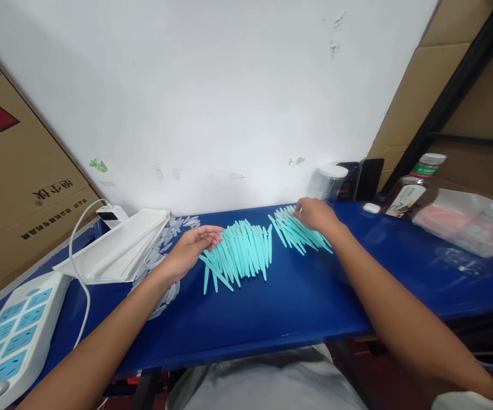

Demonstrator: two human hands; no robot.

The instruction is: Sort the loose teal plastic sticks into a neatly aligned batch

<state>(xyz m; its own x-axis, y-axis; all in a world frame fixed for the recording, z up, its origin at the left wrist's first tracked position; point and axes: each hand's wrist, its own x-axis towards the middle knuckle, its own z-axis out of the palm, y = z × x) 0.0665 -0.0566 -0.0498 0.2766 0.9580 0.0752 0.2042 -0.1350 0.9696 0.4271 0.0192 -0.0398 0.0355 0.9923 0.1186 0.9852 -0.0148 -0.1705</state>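
Note:
Slim turquoise plastic sticks with tapered ends lie in two piles on the blue table. Over the upper left edge of the larger pile reaches my left hand. Its fingers are loosely curved and slightly apart, and I see nothing held between them. My right hand is at the top of the smaller pile, fingers bent down and pinched at the ends of the sticks; its fingertips are partly hidden. Left of the larger pile, partly behind my left forearm, small translucent plastic pieces are scattered.
White paper sheets or bags, a power strip and a white cable occupy the left. Along the right stand a lidded jar, a phone, a bottle and a clear container. A white wall rises behind.

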